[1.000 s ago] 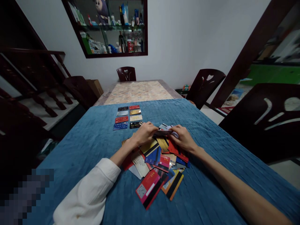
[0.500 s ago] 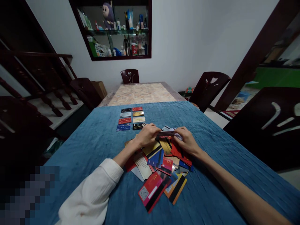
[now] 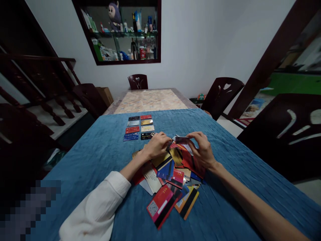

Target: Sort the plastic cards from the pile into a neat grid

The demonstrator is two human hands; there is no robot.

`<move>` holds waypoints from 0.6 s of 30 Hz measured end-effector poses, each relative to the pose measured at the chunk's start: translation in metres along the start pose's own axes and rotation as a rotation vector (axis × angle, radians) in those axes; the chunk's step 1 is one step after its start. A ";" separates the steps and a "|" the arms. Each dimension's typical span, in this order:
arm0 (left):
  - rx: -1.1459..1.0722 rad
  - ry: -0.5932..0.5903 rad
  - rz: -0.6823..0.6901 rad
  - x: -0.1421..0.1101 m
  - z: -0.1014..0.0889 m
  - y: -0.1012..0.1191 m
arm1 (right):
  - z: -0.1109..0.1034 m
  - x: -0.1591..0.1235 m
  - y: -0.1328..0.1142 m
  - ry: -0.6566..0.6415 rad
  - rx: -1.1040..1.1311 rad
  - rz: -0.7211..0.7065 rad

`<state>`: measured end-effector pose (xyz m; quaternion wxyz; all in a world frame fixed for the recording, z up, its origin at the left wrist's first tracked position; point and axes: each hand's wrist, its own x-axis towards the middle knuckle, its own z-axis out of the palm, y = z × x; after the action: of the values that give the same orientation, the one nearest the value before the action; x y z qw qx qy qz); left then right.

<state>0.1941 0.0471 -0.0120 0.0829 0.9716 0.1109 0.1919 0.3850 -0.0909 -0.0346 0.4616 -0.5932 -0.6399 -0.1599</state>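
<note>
My right hand [image 3: 202, 149] pinches a dark card [image 3: 182, 140] between thumb and fingers, its long edge held level just above the far side of a loose pile. My left hand [image 3: 158, 146] is closed, with the fingertips near that card's left end; a dark edge shows under them, but I cannot make out what they hold. Below both hands the pile of cards overlaps at many angles: a blue card [image 3: 164, 170], a gold card [image 3: 177, 156], a red and pink card [image 3: 163, 204] with a black stripe, and an orange card [image 3: 188, 202].
Beyond my left hand, several cards lie in two columns, with a black card [image 3: 147, 136] and a blue card [image 3: 130, 137] nearest. A blue cloth [image 3: 100, 160] covers the near table. Dark wooden chairs [image 3: 223, 95] stand around it, and a glass-shelved cabinet [image 3: 127, 62] is set in the wall.
The dark card was held between both hands; now my right hand has raised it slightly and drawn it away from my left fingertips. My left hand stays almost in place.
</note>
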 end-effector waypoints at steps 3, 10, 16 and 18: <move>-0.012 0.030 0.013 0.001 -0.002 0.003 | -0.007 0.003 -0.004 -0.022 -0.112 -0.067; -0.065 0.082 0.056 0.001 -0.007 0.017 | -0.007 0.001 -0.005 -0.133 -0.231 -0.200; -0.125 0.097 0.077 0.001 -0.002 0.022 | -0.001 -0.001 -0.008 -0.166 -0.221 -0.238; -0.126 0.089 0.064 0.001 0.002 0.022 | 0.000 -0.001 -0.011 -0.178 -0.218 -0.235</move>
<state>0.1998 0.0264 -0.0086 0.1328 0.9581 0.0708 0.2438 0.3752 -0.0939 -0.0315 0.3143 -0.5726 -0.7220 -0.2281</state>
